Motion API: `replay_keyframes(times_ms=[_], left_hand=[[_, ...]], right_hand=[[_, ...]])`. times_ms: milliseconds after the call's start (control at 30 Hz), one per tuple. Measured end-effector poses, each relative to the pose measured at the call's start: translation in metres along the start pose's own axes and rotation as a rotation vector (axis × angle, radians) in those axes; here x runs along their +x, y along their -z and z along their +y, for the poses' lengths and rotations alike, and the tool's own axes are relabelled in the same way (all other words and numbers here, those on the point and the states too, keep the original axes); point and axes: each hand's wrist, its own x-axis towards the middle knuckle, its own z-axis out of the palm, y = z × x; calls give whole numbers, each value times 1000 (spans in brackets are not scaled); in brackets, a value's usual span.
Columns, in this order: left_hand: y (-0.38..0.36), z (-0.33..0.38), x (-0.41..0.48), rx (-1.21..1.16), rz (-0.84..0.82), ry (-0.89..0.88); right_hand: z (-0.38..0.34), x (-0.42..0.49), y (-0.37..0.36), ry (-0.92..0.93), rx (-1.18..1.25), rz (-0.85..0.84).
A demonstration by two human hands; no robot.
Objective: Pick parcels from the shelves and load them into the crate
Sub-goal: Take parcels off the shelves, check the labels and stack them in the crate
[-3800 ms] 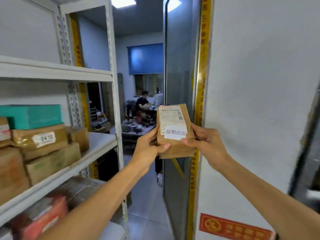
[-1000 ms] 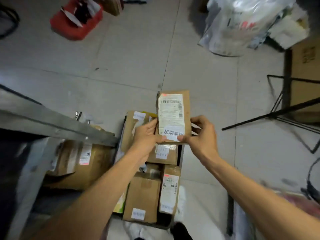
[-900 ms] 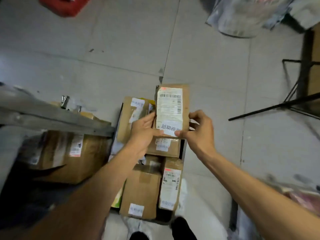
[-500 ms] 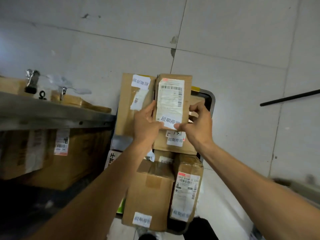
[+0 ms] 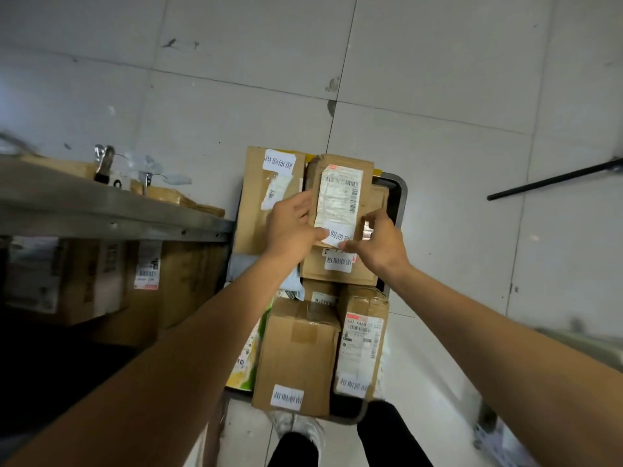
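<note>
A small brown cardboard parcel (image 5: 342, 193) with a white shipping label is held between both hands, low over the far end of a dark crate (image 5: 399, 197) on the floor. My left hand (image 5: 293, 227) grips its left edge, thumb on the near corner. My right hand (image 5: 377, 244) pinches its near right corner. The crate is packed with several brown parcels: a tall one (image 5: 266, 197) at the far left, a flat one (image 5: 337, 269) under the held parcel, and two upright boxes (image 5: 300, 355) (image 5: 362, 342) nearest me.
A metal shelf edge (image 5: 111, 217) juts in from the left, with large labelled boxes (image 5: 145, 284) below it. Grey floor tiles lie beyond the crate. A black rod (image 5: 553, 178) slants at the right. My feet (image 5: 296, 433) stand just behind the crate.
I turned from the shelves and looked down at the crate. Both hands lowered the parcel over the crate's far end, close above the parcels inside.
</note>
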Motion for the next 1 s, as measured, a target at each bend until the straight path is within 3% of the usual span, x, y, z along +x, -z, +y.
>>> replay_keyframes(times_ms=[267, 533, 633, 767, 1000], left_hand=[[25, 105, -82, 575, -109, -185], [49, 304, -236, 1040, -133, -467], [53, 367, -304, 1118, -116, -507], [64, 420, -404, 1090, 52, -607], [102, 433, -572, 1086, 276, -536]], right_hand=[[-80, -102, 97, 141, -319, -94], [-199, -269, 256, 272, -720, -99], [-239, -329, 311, 320, -801, -56], [-280, -411, 356, 433, -878, -18], [-319, -566, 356, 808, -945, -36]])
